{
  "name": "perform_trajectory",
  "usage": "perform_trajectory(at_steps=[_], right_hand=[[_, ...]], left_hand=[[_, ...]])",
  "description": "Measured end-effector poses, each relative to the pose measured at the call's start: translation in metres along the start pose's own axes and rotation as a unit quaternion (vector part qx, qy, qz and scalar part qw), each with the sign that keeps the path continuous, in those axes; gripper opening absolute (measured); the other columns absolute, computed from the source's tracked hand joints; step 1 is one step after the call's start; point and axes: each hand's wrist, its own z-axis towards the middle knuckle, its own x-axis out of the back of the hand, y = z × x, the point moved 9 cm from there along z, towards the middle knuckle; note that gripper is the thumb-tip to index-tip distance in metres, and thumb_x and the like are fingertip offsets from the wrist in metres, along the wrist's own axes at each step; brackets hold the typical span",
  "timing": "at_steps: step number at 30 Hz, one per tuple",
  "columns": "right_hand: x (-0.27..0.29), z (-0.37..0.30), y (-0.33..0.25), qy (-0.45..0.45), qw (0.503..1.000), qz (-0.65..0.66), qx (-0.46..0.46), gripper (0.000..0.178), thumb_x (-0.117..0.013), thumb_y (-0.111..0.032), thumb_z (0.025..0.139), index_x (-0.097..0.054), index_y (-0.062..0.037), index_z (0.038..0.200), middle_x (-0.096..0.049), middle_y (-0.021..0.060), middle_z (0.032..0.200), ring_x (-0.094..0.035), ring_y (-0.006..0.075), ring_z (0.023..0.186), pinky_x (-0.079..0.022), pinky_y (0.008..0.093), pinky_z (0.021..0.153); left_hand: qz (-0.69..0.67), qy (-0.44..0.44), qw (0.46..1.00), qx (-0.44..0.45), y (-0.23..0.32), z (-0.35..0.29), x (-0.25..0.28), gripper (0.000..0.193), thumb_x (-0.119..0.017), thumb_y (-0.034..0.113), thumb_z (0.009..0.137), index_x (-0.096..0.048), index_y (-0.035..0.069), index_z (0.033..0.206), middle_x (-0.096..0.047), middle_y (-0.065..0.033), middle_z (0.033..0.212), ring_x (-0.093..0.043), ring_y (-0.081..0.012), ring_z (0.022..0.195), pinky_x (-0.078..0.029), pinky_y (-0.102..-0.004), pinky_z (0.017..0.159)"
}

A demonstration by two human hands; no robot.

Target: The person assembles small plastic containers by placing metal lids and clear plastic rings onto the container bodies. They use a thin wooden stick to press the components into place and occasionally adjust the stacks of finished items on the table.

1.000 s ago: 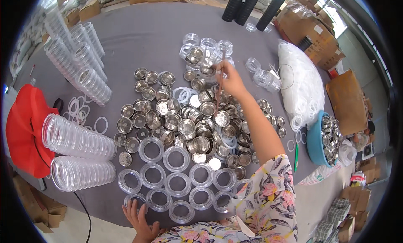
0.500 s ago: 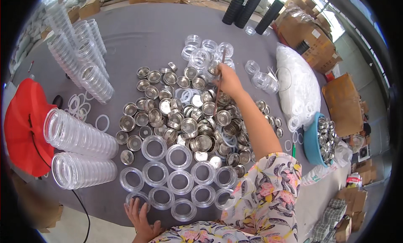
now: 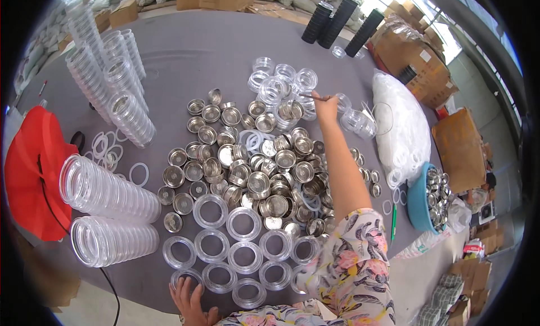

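My right hand [image 3: 328, 108] is closed round a thin brown stick [image 3: 308, 96], beside a cluster of small clear plastic rings and cups [image 3: 271, 90] at the far middle. Between that cluster and me spreads a heap of small silver metal cups [image 3: 259, 182], some upright, some tipped over. Nearer still, rows of larger clear plastic rings [image 3: 245, 257] lie flat. My left hand [image 3: 192, 304], fingers apart, rests at the table's near edge, its fingertips at the nearest left ring [image 3: 185, 274]. My right sleeve hides part of the rings and the heap.
Tall stacks of clear cups [image 3: 112, 191] stand at the left near a red cloth-like item [image 3: 36, 174]. A blue basin [image 3: 417, 205] of metal cups, a white plastic bag [image 3: 402, 129] and a green pen [image 3: 394, 222] lie right. Black stacks [image 3: 340, 22] stand at the back.
My right hand has moved right with the stick, which has swung from near upright to nearly level. A metal cup has shifted at the heap's far edge. My left hand has hardly moved.
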Motion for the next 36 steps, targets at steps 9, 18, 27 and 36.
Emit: perform_trajectory(at_steps=[9,18,27,36], right_hand=[[-0.022,0.008,0.029,-0.160,0.975,-0.062,-0.141,0.036,-0.064,-0.013,0.068,-0.058,0.0091,0.096,-0.061,0.0253,0.095,-0.064,0.0305,0.084,-0.050,0.0381,0.070],[-0.014,-0.012,0.007,-0.137,0.974,-0.181,-0.009,0.034,-0.067,-0.011,0.064,-0.053,-0.0011,0.094,-0.060,0.0148,0.084,-0.062,0.0245,0.074,-0.049,0.0347,0.055],[0.087,-0.008,0.025,0.008,0.998,0.058,0.012,0.017,-0.059,-0.006,0.070,-0.047,-0.0048,0.083,-0.054,0.0078,0.076,-0.051,0.0151,0.069,-0.043,0.0293,0.061],[0.127,-0.287,-0.117,-0.393,0.825,0.403,-0.045,0.033,-0.066,-0.002,0.074,-0.035,-0.0104,0.080,-0.058,0.0101,0.088,-0.053,0.0129,0.081,-0.044,0.0235,0.070]], left_hand=[[0.004,0.009,1.000,0.024,-0.006,-0.011,-0.006,0.055,-0.045,0.038,0.079,-0.044,0.003,0.121,-0.040,-0.0255,0.127,-0.034,-0.0430,0.122,-0.017,-0.0609,0.099],[-0.012,0.018,0.999,0.031,-0.005,-0.010,-0.004,0.054,-0.045,0.036,0.078,-0.044,0.003,0.121,-0.040,-0.0246,0.128,-0.035,-0.0423,0.121,-0.020,-0.0595,0.098],[-0.049,0.062,0.997,-0.013,-0.006,-0.011,0.006,0.064,-0.045,0.019,0.068,-0.031,-0.002,0.128,-0.029,-0.0279,0.133,-0.023,-0.0468,0.127,-0.009,-0.0629,0.102],[-0.180,0.199,0.960,-0.085,0.015,-0.007,0.041,0.076,-0.065,0.038,0.074,-0.031,0.001,0.130,-0.031,-0.0253,0.133,-0.026,-0.0445,0.126,-0.015,-0.0574,0.103]])
